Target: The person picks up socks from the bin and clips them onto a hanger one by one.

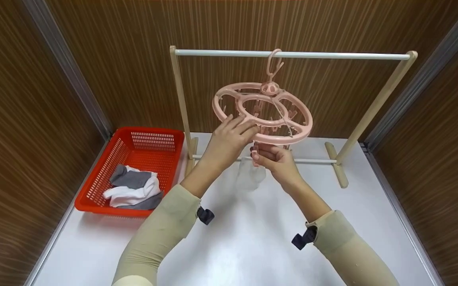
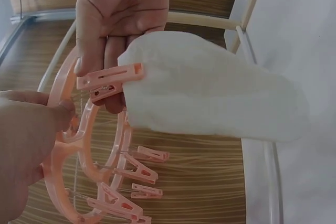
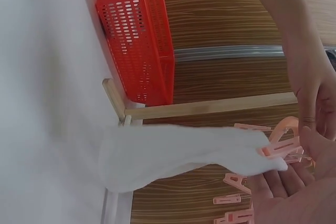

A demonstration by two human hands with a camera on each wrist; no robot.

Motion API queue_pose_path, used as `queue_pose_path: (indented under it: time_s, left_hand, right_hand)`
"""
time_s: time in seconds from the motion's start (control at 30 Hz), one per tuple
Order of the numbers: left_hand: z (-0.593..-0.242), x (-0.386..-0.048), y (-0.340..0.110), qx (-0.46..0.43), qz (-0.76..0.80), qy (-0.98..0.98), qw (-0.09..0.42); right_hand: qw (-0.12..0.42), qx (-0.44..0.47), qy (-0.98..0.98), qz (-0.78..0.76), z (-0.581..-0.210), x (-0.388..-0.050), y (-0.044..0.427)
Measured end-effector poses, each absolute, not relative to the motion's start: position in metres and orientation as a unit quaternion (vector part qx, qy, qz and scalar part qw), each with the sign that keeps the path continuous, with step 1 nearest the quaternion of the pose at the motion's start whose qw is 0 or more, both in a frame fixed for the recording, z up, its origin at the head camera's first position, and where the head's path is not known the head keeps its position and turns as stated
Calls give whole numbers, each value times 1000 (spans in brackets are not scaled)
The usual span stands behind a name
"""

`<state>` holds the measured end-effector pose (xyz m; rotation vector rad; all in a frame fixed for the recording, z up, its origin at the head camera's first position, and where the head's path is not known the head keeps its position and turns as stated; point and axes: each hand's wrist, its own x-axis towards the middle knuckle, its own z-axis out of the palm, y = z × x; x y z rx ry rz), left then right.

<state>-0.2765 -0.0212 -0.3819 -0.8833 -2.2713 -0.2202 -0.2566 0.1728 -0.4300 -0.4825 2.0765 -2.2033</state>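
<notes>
A round pink clip hanger (image 1: 280,139) hangs by its hook from the rack's white bar. My left hand (image 1: 229,143) grips the hanger's near rim, fingers over the top and thumb beneath. Just below, my right hand (image 1: 278,163) pinches a pink clip (image 2: 110,77) between thumb and fingers. A white sock (image 2: 205,87) hangs from that clip, its edge in the clip's jaws; in the right wrist view the sock (image 3: 178,156) dangles lengthwise. Other pink clips (image 2: 139,171) hang bare from the ring.
Left of the rack, a red basket (image 1: 129,212) holds white and grey cloth items (image 1: 133,190). The rack's wooden legs (image 1: 376,107) stand on the white table (image 1: 229,246), with a lower white bar (image 1: 316,161) between them. Wood-patterned walls enclose the table.
</notes>
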Motion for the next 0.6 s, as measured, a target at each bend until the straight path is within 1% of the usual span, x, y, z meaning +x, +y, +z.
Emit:
queue_pose_path:
  time_s: [0.23, 0.33, 0.37, 0.43, 0.57, 0.6]
  left_hand:
    - [-384, -277, -24, -343, -110, -864, 350]
    - [-387, -277, -26, -344, -117, -862, 352]
    - [-387, -276, -26, -345, -119, -862, 353]
    - [-388, -276, -27, -346, -121, -861, 352]
    - [-386, -276, -27, -344, -119, -863, 350]
    - [-386, -276, -28, -343, -118, -864, 350]
  right_hand:
    - [28, -178, 710, -681, -427, -250, 188]
    - [2, -188, 747, -637, -423, -243, 200]
    - [-22, -193, 764, -616, -422, -240, 205]
    - [-95, -212, 793, -563, -419, -238, 216]
    - [-298, -239, 811, -443, -411, -242, 242]
    - [-338, -242, 809, -416, -409, -246, 248]
